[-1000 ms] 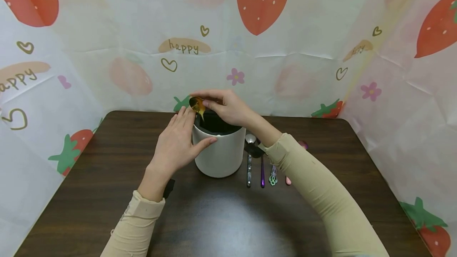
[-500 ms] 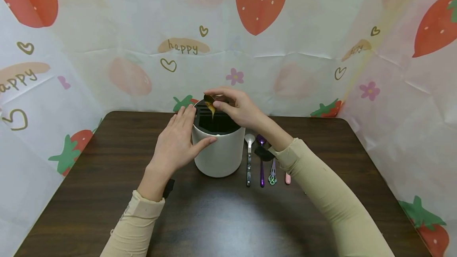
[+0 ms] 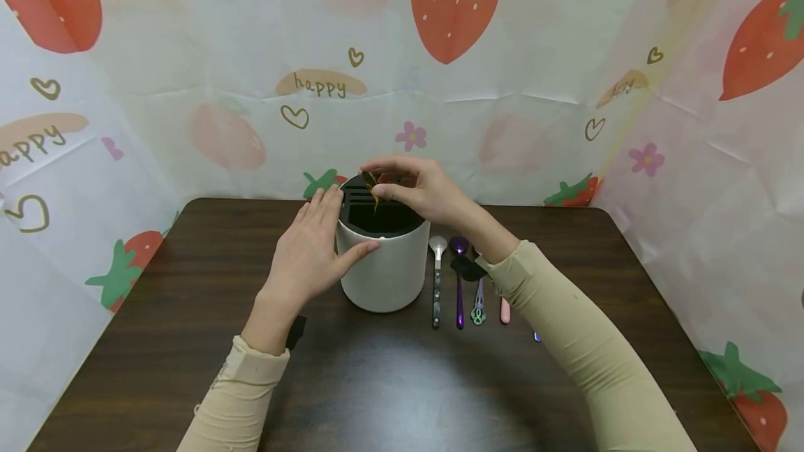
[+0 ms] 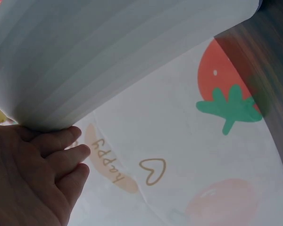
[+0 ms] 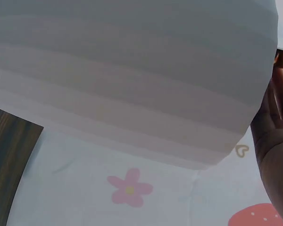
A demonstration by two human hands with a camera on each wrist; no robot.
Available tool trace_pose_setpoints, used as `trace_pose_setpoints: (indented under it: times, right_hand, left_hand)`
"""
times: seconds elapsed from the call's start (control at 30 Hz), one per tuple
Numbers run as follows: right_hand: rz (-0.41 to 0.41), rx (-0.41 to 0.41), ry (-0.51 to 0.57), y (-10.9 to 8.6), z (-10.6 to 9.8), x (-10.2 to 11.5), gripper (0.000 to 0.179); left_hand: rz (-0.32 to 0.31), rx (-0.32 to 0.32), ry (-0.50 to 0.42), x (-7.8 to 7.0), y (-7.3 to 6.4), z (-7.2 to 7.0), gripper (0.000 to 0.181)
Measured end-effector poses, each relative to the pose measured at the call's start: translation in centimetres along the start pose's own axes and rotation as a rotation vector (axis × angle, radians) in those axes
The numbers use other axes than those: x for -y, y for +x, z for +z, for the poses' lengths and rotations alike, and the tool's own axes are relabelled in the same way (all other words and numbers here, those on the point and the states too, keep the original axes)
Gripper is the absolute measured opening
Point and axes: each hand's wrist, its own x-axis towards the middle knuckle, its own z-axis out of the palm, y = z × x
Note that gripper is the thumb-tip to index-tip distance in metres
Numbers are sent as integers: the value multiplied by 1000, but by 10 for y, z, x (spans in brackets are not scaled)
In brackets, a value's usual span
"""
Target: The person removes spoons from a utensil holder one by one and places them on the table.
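A white round utensil holder [image 3: 384, 274] with a black slotted insert [image 3: 383, 220] stands upright near the table's back edge. Along its left side lies my left hand [image 3: 308, 250], fingers straight and thumb spread across the front; the left wrist view has those fingers [image 4: 61, 143] against the white wall. Above the insert my right hand [image 3: 423, 190] pinches a gold spoon [image 3: 369, 178], bowl up and seen nearly edge-on. Its handle is mostly hidden by the hand and the holder. In the right wrist view the white wall [image 5: 132, 84] covers most of the frame.
Right of the holder, a row of spoons lies on the dark wooden table [image 3: 352, 382]: a silver spoon with a speckled handle [image 3: 436, 298], a purple spoon [image 3: 460, 298], a lacy green-purple handle [image 3: 479, 309], a pink handle [image 3: 505, 311] and a blue-purple tip [image 3: 537, 337]. A strawberry-print sheet [image 3: 239, 54] hangs behind.
My right hand has moved the gold spoon rightward, from the holder's left rim to over the insert, and the bowl has turned more edge-on. The left hand has stayed in place.
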Motion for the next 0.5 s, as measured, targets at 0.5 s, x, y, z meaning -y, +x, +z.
trace_pose_setpoints:
  times: [0.5]
  right_hand:
    - [63,-32,137,0,-3,5,30]
  left_hand:
    - [-6,-1,1,-1,0,0,110]
